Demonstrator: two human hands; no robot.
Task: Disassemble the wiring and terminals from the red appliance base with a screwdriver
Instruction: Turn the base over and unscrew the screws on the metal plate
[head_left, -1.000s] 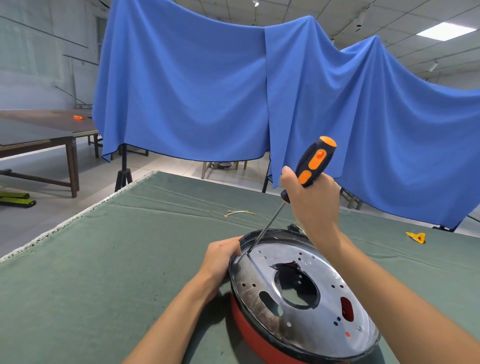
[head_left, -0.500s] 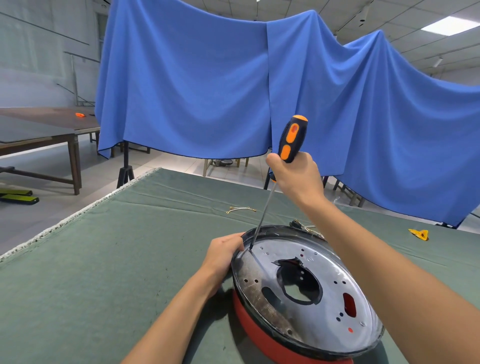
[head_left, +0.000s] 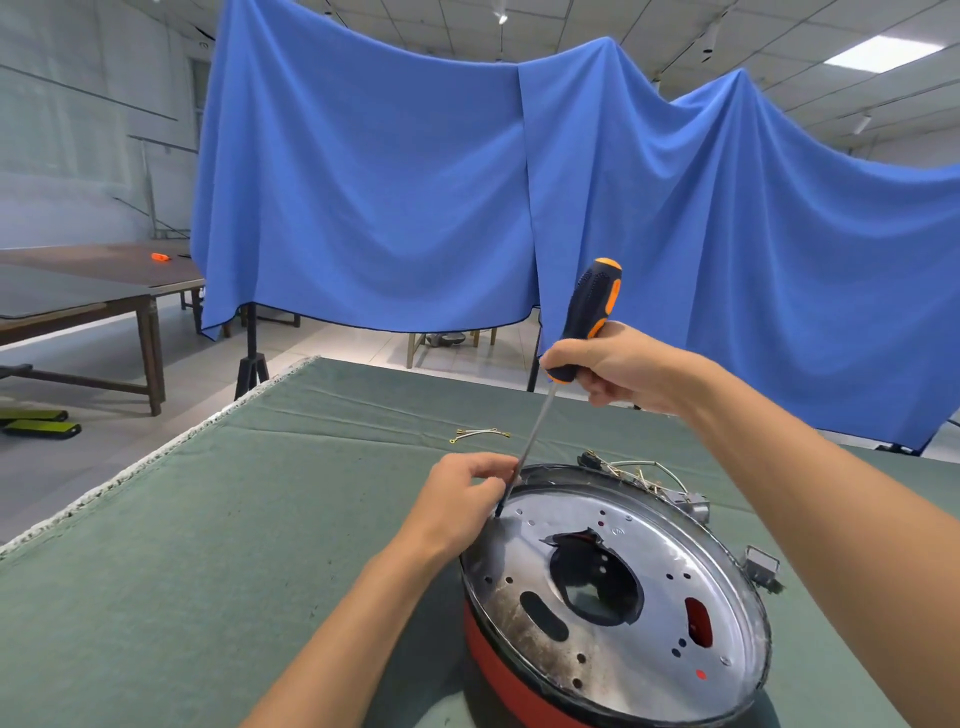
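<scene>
The red appliance base (head_left: 511, 675) lies on the green table with its shiny metal plate (head_left: 649, 587) facing up. My right hand (head_left: 618, 366) grips the black-and-orange screwdriver (head_left: 589, 312) near upright, its tip set at the plate's far left rim. My left hand (head_left: 460, 496) holds that rim beside the shaft, fingers curled at the tip. A tangle of wires and terminals (head_left: 641, 473) hangs at the base's far edge. A metal bracket (head_left: 761, 564) sticks out on its right side.
A loose short wire with terminals (head_left: 480, 434) lies on the green cloth (head_left: 208, 545) beyond the base. A blue drape (head_left: 415, 197) hangs behind the table. Wooden tables (head_left: 78, 291) stand at the left, and the green table's left edge runs diagonally.
My right hand has swung the screwdriver handle from tilted right to nearly upright. The tip stays at the plate's left rim. My left hand's fingers have closed in around the shaft tip.
</scene>
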